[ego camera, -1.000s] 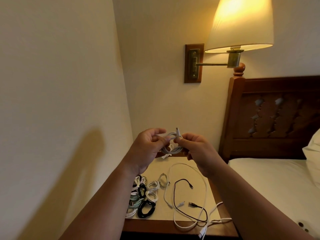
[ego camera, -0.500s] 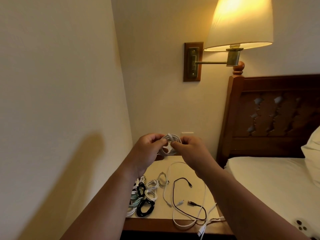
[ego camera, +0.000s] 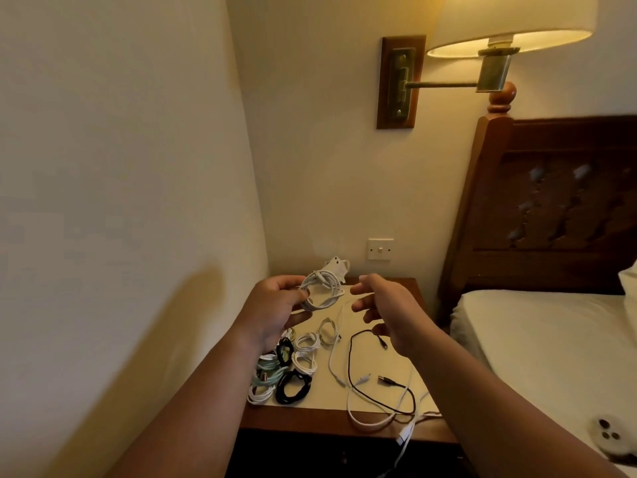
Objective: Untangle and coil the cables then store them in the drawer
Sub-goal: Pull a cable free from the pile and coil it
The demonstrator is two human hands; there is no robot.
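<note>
My left hand (ego camera: 275, 308) holds a coiled white cable (ego camera: 322, 291) above the nightstand (ego camera: 331, 424), its fingers curled round one side of the loop. A short way to the right, my right hand (ego camera: 386, 305) hovers with fingers spread and relaxed, holding nothing. Several finished coils (ego camera: 286, 367), white, black and pale green, lie in a cluster on the left of the nightstand top. A loose black cable (ego camera: 351, 367) and loose white cables (ego camera: 368, 420) sprawl over the middle and front right. The drawer is not visible.
A white charger (ego camera: 336, 267) sits at the back of the nightstand under a wall switch (ego camera: 380, 249). A wall stands close on the left. The bed (ego camera: 537, 332) and wooden headboard (ego camera: 551, 208) are on the right, and a wall lamp (ego camera: 496, 25) hangs above.
My right hand has let go of the white coil and moved away to the right, fingers opening. The left hand keeps the coil. The view has tilted down toward the nightstand.
</note>
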